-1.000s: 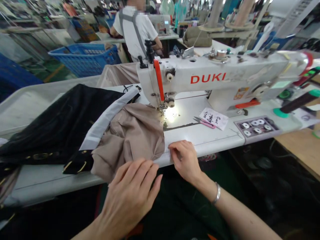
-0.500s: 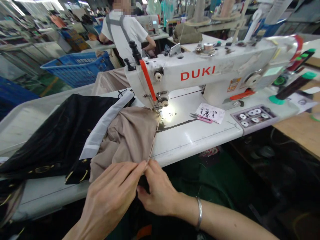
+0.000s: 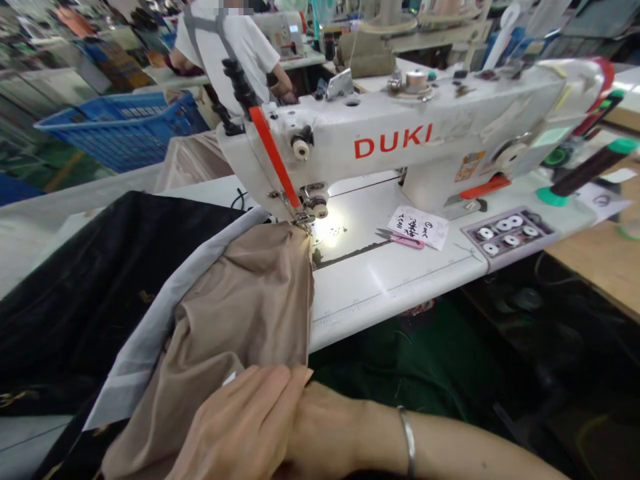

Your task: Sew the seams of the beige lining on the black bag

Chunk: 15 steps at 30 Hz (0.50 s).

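Observation:
Beige fabric [image 3: 250, 300] runs from under the needle area of a white sewing machine [image 3: 395, 140] down to the table's front edge. On its lower right edge, my left hand [image 3: 245, 423] is closed, with the cloth pinched under its fingers. My right hand [image 3: 323, 427], with a silver bangle at the wrist, is at the same edge; its fingers are mostly hidden behind my left hand. Black fabric [image 3: 100, 267] with a pale grey strip [image 3: 165, 313] lies left of the beige cloth. The machine's lamp lights the plate beside the needle.
Pink-handled thread snips [image 3: 407, 241] and a handwritten paper slip [image 3: 430, 228] lie right of the needle. A bobbin tray [image 3: 505, 237] and thread cones [image 3: 590, 173] are farther right. Behind are a blue basket [image 3: 125, 127] and a co-worker [image 3: 225, 53] in a white shirt.
Both hands have moved down and nearer to me, with the beige fabric stretched longer towards me. My left hand now covers the right fingers. The view has shifted slightly.

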Each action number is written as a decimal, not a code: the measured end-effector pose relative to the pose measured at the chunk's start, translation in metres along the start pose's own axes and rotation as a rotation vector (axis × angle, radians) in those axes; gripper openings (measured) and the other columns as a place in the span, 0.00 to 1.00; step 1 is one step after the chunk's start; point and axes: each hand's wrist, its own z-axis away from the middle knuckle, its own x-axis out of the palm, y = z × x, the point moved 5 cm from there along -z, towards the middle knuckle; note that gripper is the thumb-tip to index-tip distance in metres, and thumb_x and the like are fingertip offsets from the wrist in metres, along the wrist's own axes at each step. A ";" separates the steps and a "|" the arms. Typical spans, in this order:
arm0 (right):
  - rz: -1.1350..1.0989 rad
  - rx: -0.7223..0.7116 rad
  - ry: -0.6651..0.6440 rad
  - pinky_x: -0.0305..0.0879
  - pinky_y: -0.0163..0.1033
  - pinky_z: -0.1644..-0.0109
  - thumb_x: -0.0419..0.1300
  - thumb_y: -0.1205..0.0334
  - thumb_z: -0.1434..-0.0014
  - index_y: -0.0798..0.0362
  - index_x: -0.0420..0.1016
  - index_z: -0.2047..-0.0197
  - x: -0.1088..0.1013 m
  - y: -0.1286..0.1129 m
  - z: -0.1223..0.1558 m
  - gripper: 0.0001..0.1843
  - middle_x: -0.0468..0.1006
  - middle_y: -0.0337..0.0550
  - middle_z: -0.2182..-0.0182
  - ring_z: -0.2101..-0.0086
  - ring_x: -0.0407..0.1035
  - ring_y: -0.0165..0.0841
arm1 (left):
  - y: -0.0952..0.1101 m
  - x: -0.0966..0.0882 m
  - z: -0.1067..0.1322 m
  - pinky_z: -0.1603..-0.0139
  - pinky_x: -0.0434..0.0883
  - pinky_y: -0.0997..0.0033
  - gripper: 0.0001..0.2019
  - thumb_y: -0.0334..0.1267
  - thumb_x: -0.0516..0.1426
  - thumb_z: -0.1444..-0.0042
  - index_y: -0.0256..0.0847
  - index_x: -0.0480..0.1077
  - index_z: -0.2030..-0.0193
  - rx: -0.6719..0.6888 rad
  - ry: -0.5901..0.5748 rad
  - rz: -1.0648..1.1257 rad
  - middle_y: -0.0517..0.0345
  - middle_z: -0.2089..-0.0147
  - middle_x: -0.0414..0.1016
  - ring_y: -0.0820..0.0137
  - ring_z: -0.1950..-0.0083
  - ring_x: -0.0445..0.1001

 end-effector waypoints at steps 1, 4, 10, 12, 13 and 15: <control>-0.043 -0.089 -0.038 0.65 0.32 0.77 0.69 0.55 0.45 0.48 0.77 0.68 -0.012 0.002 0.006 0.07 0.80 0.32 0.73 0.74 0.74 0.29 | -0.001 -0.002 0.002 0.61 0.70 0.68 0.12 0.22 0.51 0.38 0.37 0.74 0.59 0.001 0.011 0.000 0.58 0.69 0.76 0.71 0.69 0.73; -0.044 0.054 0.158 0.65 0.32 0.74 0.62 0.65 0.38 0.52 0.76 0.64 -0.062 0.029 0.012 0.02 0.79 0.37 0.73 0.75 0.72 0.28 | 0.000 -0.003 0.008 0.54 0.68 0.65 0.11 0.22 0.52 0.37 0.35 0.75 0.56 -0.009 0.048 0.023 0.55 0.66 0.78 0.69 0.64 0.75; 0.041 -0.056 0.450 0.77 0.37 0.57 0.62 0.71 0.34 0.53 0.76 0.54 -0.102 0.044 -0.004 0.07 0.83 0.47 0.59 0.61 0.78 0.32 | 0.004 0.000 0.015 0.58 0.66 0.67 0.07 0.24 0.60 0.39 0.37 0.77 0.59 -0.046 0.078 0.040 0.58 0.67 0.77 0.71 0.63 0.75; 0.022 -0.103 0.454 0.78 0.38 0.56 0.62 0.72 0.34 0.54 0.75 0.53 -0.096 0.044 -0.008 0.08 0.84 0.48 0.57 0.60 0.79 0.33 | 0.003 -0.003 0.015 0.59 0.66 0.68 0.06 0.25 0.63 0.42 0.38 0.77 0.60 -0.052 0.117 0.021 0.60 0.68 0.77 0.72 0.64 0.74; 0.008 -0.120 0.458 0.78 0.38 0.55 0.62 0.72 0.34 0.54 0.75 0.53 -0.092 0.045 -0.009 0.08 0.84 0.49 0.57 0.59 0.79 0.33 | 0.004 -0.004 0.014 0.59 0.66 0.69 0.06 0.25 0.64 0.42 0.38 0.77 0.61 -0.050 0.126 0.019 0.60 0.69 0.76 0.73 0.64 0.74; -0.018 -0.138 0.454 0.79 0.39 0.53 0.62 0.72 0.35 0.54 0.75 0.52 -0.087 0.046 -0.009 0.09 0.84 0.49 0.56 0.57 0.79 0.34 | 0.004 -0.006 0.011 0.60 0.65 0.68 0.06 0.24 0.65 0.44 0.38 0.77 0.63 -0.051 0.142 0.020 0.61 0.70 0.76 0.73 0.65 0.74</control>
